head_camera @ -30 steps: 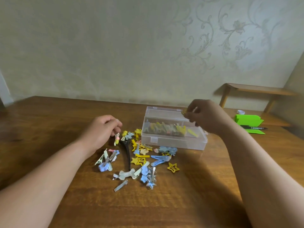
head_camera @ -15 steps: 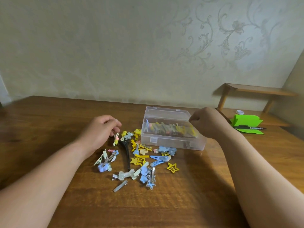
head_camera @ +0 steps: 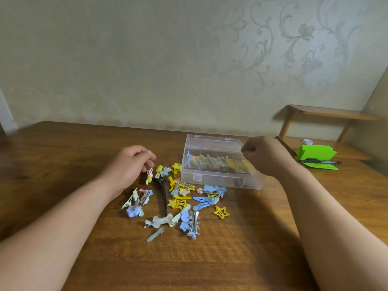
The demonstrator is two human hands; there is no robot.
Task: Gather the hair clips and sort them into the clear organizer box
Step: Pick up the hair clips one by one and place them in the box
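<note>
Curling its fingers over a small yellow clip (head_camera: pixel 149 177) at the pile's eleven o'clock edge, the left hand (head_camera: pixel 128 166) touches it, while the right hand (head_camera: pixel 265 155), closed with contents unseen, hovers over the clear organizer box (head_camera: pixel 220 164) at the hair clips' (head_camera: pixel 180 202) one o'clock.

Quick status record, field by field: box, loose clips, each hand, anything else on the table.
box: clear organizer box, lid open, clips already inside
loose clips: pile of hair clips on the wooden table, in front of the box and to its left
left hand: fingertips on a small yellow clip at the pile's edge
right hand: closed, over the box's right end; contents not visible
other: green paper, black marker
</note>
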